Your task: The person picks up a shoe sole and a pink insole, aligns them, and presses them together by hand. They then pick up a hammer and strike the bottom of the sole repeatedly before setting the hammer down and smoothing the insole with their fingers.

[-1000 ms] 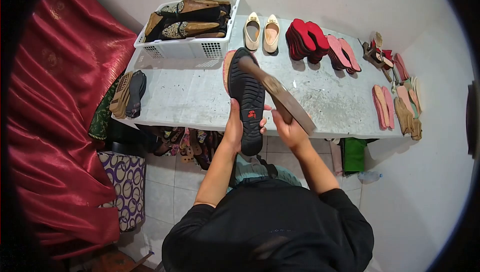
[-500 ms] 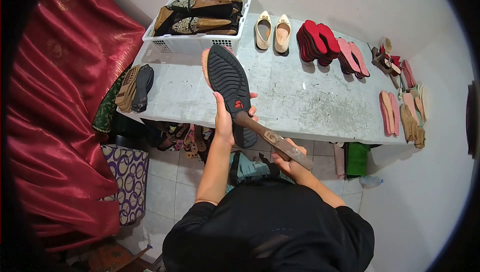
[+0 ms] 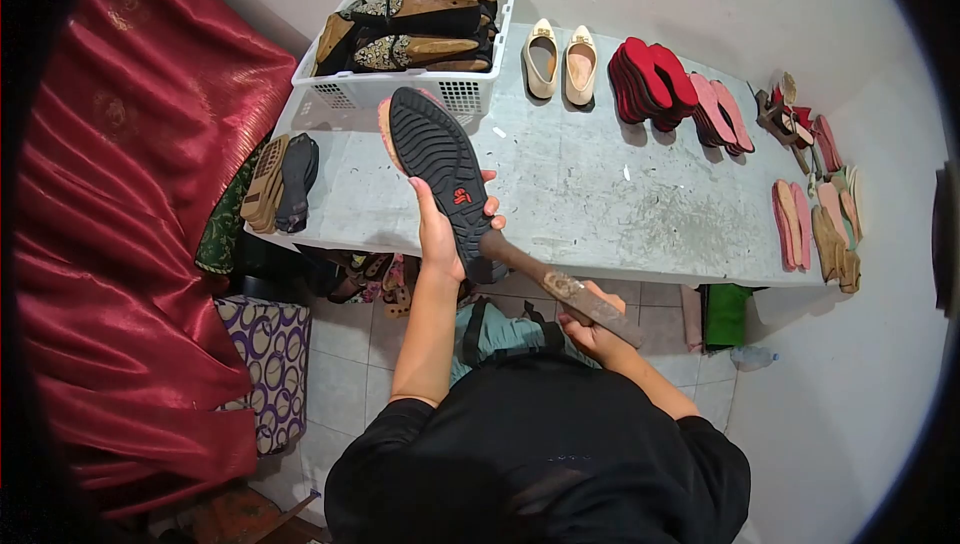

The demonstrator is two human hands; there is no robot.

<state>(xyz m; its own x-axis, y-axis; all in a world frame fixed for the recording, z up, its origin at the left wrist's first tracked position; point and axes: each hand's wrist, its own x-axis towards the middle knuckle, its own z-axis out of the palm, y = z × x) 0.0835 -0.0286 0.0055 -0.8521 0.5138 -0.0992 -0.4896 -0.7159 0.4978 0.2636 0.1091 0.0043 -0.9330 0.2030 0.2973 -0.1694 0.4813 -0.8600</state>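
Note:
My left hand [image 3: 440, 234] is wrapped round a black ridged shoe sole [image 3: 430, 144] with a red mark, its underside facing me. A pinkish layer shows along the sole's upper left edge. My right hand [image 3: 600, 324] grips a worn, rusty-brown hammer [image 3: 545, 279]. The hammer's rounded end lies over the heel part of the sole; whether it touches cannot be made out. Both hands are in front of the table's near edge, with the sole's toe end over the tabletop [image 3: 570, 174].
Shoes on lasts fill a white basket [image 3: 405, 89]. Cream flats [image 3: 541, 62], red soles [image 3: 650, 84] and pink soles [image 3: 720, 114] line the back. Brown and grey soles [image 3: 280, 184] lie left; more pieces [image 3: 790, 224] lie right. A red curtain [image 3: 140, 194] hangs at left.
The sole has shifted a little left in my left hand. The hammer's end now lies lower on the sole, nearer the right edge of the heel. The whole view has moved slightly.

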